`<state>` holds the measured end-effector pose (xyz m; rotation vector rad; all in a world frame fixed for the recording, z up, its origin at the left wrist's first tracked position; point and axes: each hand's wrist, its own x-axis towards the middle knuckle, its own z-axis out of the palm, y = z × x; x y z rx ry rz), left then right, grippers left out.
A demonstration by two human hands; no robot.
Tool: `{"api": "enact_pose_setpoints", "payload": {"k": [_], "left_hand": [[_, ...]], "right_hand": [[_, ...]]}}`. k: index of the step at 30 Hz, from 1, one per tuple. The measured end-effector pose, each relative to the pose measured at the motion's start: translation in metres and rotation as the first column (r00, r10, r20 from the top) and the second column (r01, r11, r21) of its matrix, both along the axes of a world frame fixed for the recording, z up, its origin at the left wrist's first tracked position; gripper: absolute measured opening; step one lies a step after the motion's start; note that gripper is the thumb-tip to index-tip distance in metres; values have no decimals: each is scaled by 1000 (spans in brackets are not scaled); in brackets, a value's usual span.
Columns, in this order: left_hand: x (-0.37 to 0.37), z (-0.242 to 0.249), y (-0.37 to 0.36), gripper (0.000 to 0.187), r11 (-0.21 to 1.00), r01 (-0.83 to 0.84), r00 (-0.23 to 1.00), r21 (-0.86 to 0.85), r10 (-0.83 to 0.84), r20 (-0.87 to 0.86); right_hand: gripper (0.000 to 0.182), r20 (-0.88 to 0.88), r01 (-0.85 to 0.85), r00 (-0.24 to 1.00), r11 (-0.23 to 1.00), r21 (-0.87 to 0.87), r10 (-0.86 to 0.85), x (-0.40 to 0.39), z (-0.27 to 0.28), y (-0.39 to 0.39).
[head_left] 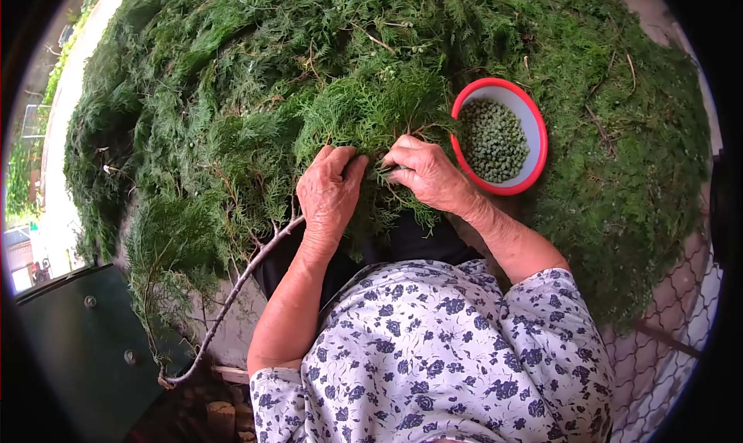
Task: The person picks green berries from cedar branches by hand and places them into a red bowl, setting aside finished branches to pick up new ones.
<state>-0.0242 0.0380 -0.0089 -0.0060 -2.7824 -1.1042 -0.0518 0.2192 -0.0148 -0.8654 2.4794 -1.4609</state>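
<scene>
Left of the bowl, my left fingers grip a branch, my right fingers nearly pinched, hold unclear; it should handle light, stiff-stemmed, soft-tipped, best held where woody.

Legible to me: no text, label, brand, number or sign, whether on the red-rimmed bowl, my flowered shirt or the dark green panel; the bright background is too small to tell.
</scene>
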Motion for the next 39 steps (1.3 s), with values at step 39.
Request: {"api": "enact_pose_setpoints", "payload": {"k": [39], "left_hand": [[-1,-2,-1,15,1000,-10,999,-20,9,-32]], "right_hand": [[18,778,149,628,980,-132,9,4,8,15]]}}
